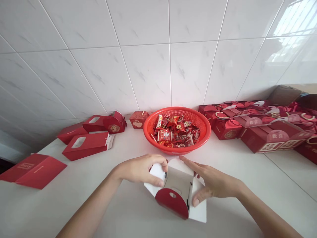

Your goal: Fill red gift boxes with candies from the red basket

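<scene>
A small red gift box [172, 201] with a white inside lies opened on the table in front of me, its side flaps spread outward. My left hand [146, 170] grips the left white flap, thumb inside and fingers curled over it. On the other side my right hand [213, 181] holds the right flap, thumb on its white face and index finger stretched to the far edge. The box's inside shows bare card. Just beyond it stands a red plastic basket [177, 150] with red-wrapped candies [173, 130].
Red folded cartons [85, 144] and a flat-lying red box [33, 168] are on the left. A small red box [138, 119] sits by the basket. Many handled red gift boxes [269, 132] crowd the right. A white tiled wall [146, 72] closes off the back.
</scene>
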The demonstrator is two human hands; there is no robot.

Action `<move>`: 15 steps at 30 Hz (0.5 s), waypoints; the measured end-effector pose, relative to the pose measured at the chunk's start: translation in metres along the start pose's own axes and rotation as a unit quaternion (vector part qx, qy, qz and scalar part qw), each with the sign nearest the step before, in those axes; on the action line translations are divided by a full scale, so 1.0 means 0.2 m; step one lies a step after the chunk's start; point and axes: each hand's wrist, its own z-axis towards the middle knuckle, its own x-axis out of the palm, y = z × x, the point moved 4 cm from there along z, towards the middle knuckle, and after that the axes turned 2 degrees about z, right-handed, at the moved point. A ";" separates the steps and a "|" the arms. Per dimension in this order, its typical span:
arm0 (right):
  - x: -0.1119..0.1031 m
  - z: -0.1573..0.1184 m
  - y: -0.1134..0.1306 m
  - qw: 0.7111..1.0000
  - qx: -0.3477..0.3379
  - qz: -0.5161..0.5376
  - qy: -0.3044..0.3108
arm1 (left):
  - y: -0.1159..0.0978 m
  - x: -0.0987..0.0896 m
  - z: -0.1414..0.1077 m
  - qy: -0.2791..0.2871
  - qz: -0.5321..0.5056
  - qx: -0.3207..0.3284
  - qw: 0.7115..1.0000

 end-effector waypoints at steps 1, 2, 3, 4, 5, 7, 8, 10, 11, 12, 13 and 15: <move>-0.01 0.00 -0.01 1.000 0.001 -0.004 -0.011 | 0.00 0.00 0.01 -0.013 -0.010 -0.011 1.000; -0.01 0.01 -0.01 1.000 0.001 -0.008 -0.019 | 0.00 0.00 0.02 -0.027 -0.015 -0.023 0.999; -0.02 0.01 -0.01 1.000 -0.001 -0.012 -0.025 | 0.00 0.00 0.02 -0.039 -0.013 -0.036 0.999; -0.02 0.01 -0.02 1.000 -0.003 -0.014 -0.028 | -0.01 0.00 0.01 -0.045 -0.004 -0.046 0.998; -0.02 0.01 -0.02 1.000 -0.005 -0.013 -0.027 | -0.01 0.01 0.01 -0.045 0.011 -0.051 0.998; -0.02 0.02 -0.03 1.000 -0.007 -0.006 -0.018 | -0.02 0.03 -0.01 -0.031 0.034 -0.042 0.998; -0.02 0.02 -0.03 1.000 -0.009 -0.001 -0.014 | -0.02 0.03 -0.02 -0.023 0.040 -0.030 0.998; -0.02 0.03 -0.04 1.000 -0.012 0.009 -0.012 | -0.02 0.04 -0.04 -0.014 0.050 -0.009 0.999; -0.02 0.04 -0.04 1.000 -0.012 0.013 -0.015 | -0.01 0.04 -0.04 -0.013 0.056 -0.005 0.998; -0.02 0.04 -0.05 1.000 -0.011 0.018 -0.018 | -0.01 0.04 -0.04 -0.011 0.062 -0.004 0.998; -0.02 0.05 -0.05 0.999 -0.010 0.023 -0.020 | -0.01 0.04 -0.04 -0.007 0.067 -0.004 0.998; -0.03 0.05 -0.05 0.999 -0.013 0.032 -0.025 | -0.02 0.04 -0.04 -0.001 0.067 0.001 0.998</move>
